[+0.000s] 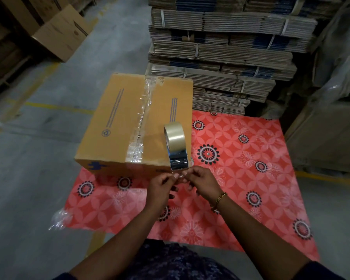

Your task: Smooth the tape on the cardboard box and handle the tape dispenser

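My left hand and my right hand meet just in front of the near edge of the cardboard box, fingertips pinched together on what looks like the loose end of clear tape coming off the tape dispenser; the strip is so thin and glossy that I cannot be sure how much of it I hold, only that both grips are closed on it and not on the dispenser body. The dispenser stands on the box top at its near right corner, roll up, its dark blade end hanging at the edge just above my fingers. The box sits on the red flowered cloth, and the tape seam runs down the middle of its lid, wrinkled and puffed in places, so I judge the smoothing unfinished. The risks I see: the free end could fold and stick to itself or to my fingertips; a tug toward me could tip the dispenser off the corner, since nothing steadies it; and pulling at an angle could tear the film raggedly against the teeth. If I leave the wrinkles in the seam, the bubbles may let the flaps lift.
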Demonstrator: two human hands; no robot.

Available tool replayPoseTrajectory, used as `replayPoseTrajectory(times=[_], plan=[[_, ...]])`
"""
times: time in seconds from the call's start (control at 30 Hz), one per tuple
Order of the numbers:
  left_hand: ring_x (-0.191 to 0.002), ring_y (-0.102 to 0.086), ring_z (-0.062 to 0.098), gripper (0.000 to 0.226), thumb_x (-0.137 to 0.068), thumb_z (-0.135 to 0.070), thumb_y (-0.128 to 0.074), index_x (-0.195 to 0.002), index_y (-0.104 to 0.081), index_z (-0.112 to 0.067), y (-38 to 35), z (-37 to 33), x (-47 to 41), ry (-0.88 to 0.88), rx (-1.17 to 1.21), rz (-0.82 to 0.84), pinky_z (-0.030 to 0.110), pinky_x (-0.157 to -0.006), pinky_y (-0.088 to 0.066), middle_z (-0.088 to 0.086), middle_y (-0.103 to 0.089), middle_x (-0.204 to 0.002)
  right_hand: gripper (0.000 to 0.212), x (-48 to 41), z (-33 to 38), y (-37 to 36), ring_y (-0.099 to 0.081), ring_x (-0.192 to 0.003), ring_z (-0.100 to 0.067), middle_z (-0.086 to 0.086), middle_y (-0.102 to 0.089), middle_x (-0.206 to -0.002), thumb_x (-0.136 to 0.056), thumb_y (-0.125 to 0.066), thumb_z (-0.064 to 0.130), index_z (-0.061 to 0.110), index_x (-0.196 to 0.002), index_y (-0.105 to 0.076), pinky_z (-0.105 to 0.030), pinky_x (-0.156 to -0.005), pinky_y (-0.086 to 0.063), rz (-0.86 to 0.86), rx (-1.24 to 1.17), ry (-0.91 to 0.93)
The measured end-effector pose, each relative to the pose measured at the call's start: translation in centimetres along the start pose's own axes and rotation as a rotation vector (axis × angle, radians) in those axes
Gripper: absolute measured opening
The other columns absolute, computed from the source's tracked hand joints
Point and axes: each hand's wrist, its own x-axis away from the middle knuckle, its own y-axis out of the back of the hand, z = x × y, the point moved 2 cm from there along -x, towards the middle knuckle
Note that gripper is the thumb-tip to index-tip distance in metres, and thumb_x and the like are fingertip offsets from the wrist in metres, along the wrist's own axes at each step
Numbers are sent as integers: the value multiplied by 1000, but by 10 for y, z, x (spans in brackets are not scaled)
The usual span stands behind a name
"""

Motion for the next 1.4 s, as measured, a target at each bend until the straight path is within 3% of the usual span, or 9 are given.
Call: replayPoseTrajectory(times=[0.33,0.53,0.63,0.7,0.83,1.0,1.2,1.27,1.4], plan=[[-46,-55,16,59,-85,-67,-57,-63,-59,-12,33,24,-34,-149,-331,-142,43,-52,-47,5,-57,-50,27,-12,-26,12,-60,-43,-12,-9,-73,-62,-87,-76,32,14,-67,-73,-30,-52,-50,-239,218,9],[-52,-61,12,44,-91,-58,-56,-67,-61,-22,54,2,-28,-232,-501,-45,39,-56,-52,0,-62,-55,14,-22,-2,31,-70,-65,-17,5,-75,-75,-78,-59,29,25,-79,-73,-38,-67,-59,-198,459,-22],[-84,-70,6,31,-93,-55,-56,-96,-73,-29,49,-36,-25,-205,-215,-7,34,-76,-55,-8,-75,-86,22,-25,26,33,-70,-91,-17,8,-73,-97,-83,-59,30,28,-102,-70,-39,-78,-57,-251,208,19],[-116,-65,6,49,-90,-63,-50,-124,-68,-32,35,-57,-28,-148,-30,73,30,-95,-51,-10,-71,-124,39,-32,42,23,-67,-107,-15,7,-70,-117,-83,-60,30,26,-121,-66,-39,-87,-57,-166,71,24],[-117,-64,-2,48,-104,-47,-39,-142,-55,-25,13,-71,-40,-73,128,222,9,-85,-48,-6,-66,-134,56,-41,61,3,-64,-112,-1,11,-68,-122,-81,-60,17,25,-137,-57,-32,-96,-54,-50,97,27],[-122,-64,7,60,-95,-57,-39,-145,-53,-26,11,-64,-49,-27,154,254,15,-86,-52,-4,-66,-136,57,-41,62,-1,-64,-110,3,14,-69,-121,-86,-61,4,28,-138,-57,-24,-93,-53,-60,119,64],[-110,-71,9,43,-108,-37,-33,-132,-61,-14,-14,-85,-55,-70,110,287,23,-87,-56,-3,-76,-116,56,-32,62,3,-61,-98,10,12,-67,-113,-80,-80,31,27,-128,-52,-8,-75,-47,-181,240,170],[-98,-73,5,35,-108,-35,-38,-123,-64,-16,-37,-85,-62,-45,64,282,24,-81,-55,-3,-79,-104,59,-31,55,12,-64,-87,-1,8,-67,-103,-73,-80,40,26,-120,-48,-17,-66,-50,-311,285,140],[-117,-67,25,80,-84,-84,-45,-131,-63,-22,-90,-65,-80,5,-183,347,55,-102,-51,13,-68,-125,62,-28,31,52,-66,-77,-13,4,-68,-90,-65,-75,46,19,-111,-44,-31,-59,-52,-489,213,46]])
